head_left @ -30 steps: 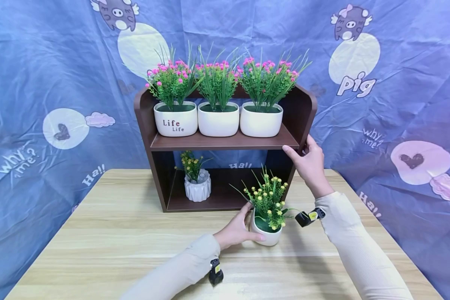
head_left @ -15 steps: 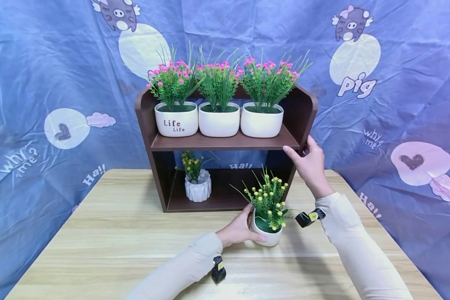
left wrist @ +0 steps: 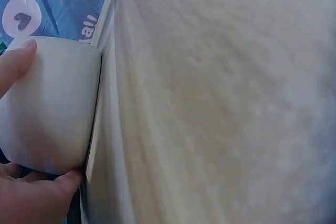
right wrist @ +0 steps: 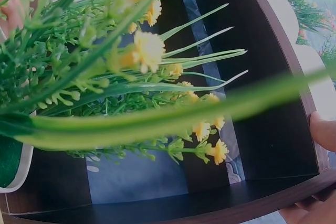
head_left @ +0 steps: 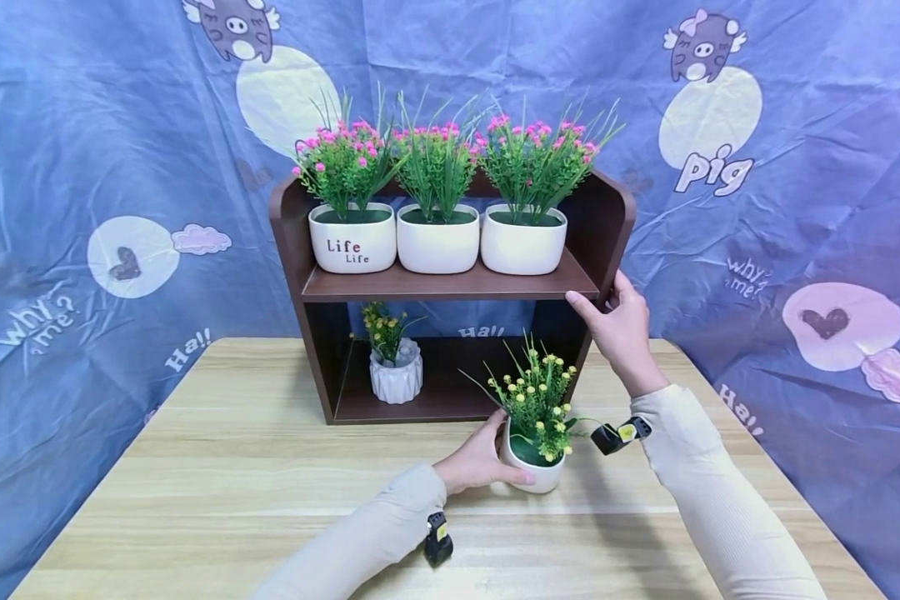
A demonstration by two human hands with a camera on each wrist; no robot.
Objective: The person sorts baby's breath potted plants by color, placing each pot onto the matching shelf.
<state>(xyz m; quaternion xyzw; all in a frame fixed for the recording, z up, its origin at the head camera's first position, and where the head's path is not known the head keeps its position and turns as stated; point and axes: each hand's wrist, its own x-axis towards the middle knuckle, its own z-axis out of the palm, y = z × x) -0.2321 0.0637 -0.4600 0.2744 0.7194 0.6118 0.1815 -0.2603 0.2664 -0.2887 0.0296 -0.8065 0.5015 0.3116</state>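
In the head view my left hand [head_left: 471, 458] grips a white pot of yellow artificial flowers [head_left: 543, 477], thumb on the near side and fingers on the far side. The pot stands on the table in front of the shelf's lower right part. The left wrist view shows the white pot [left wrist: 50, 103] between thumb and fingers. My right hand [head_left: 621, 337] holds the right side panel of a dark brown two-tier shelf [head_left: 450, 285], thumb on the front edge and fingers behind. In the right wrist view, yellow flowers [right wrist: 148, 51] and blades of grass cover much of the shelf.
On the upper tier stand three white pots with pink flowers, the left one [head_left: 352, 242] marked "Life". A small ribbed pot [head_left: 396, 377] with a yellow-flowered plant stands on the left of the lower tier. A blue patterned cloth [head_left: 157, 125] hangs behind the wooden table [head_left: 270, 492].
My left hand has shifted very slightly to the right on the pot. The pot, the shelf and my right hand stay in place.
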